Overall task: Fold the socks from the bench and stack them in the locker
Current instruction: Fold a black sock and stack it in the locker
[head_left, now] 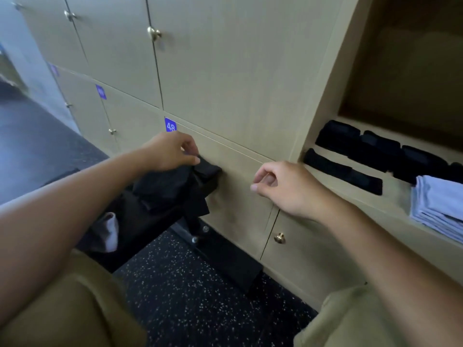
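— While our left hand (170, 151) pinches a black sock (206, 169) off the dark pile (165, 189) on the table (140, 221), how do we fold it well?

— We lift it clear first, then bring in the right hand (283, 186) (its fingers (254, 187) loosely curled, grasping nothing) to take the free end.

— And after?

— We match toe to cuff, flatten, and lay it beside the folded socks (350, 156) in the open locker (325, 96), near the pale cloths (436, 204).
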`<move>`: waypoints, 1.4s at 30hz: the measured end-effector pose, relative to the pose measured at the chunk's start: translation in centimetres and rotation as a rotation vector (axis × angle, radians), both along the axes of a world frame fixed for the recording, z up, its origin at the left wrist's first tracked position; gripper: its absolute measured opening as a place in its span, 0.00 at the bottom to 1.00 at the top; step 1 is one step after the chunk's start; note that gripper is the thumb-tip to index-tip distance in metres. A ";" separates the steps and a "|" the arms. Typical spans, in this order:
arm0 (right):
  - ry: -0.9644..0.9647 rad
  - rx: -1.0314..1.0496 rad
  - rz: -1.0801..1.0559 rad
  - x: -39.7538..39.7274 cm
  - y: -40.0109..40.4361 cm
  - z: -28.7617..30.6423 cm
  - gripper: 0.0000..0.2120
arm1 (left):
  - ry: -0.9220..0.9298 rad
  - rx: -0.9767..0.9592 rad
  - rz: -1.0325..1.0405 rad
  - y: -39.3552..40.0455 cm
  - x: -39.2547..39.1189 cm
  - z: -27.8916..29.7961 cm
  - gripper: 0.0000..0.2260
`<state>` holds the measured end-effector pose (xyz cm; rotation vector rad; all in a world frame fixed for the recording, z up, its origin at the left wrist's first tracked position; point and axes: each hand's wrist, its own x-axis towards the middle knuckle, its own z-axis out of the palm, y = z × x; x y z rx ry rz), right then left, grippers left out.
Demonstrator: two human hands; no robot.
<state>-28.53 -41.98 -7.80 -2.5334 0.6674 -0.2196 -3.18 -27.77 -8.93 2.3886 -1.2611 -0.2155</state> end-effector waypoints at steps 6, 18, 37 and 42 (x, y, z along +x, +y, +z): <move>0.065 0.106 0.061 4.9 0.8 -2.7 0.10 | 0.030 0.126 0.028 1.5 2.4 -2.2 0.20; 0.159 0.577 -0.040 13.4 2.2 -10.3 0.12 | -0.135 0.392 0.009 1.6 4.5 -3.3 0.16; -0.282 0.238 -0.131 15.0 3.0 -7.6 0.04 | 0.075 0.162 0.249 5.5 6.7 -0.7 0.22; -0.352 0.278 -0.317 17.3 1.7 -7.9 0.06 | 0.070 0.178 0.222 5.3 6.5 -1.1 0.25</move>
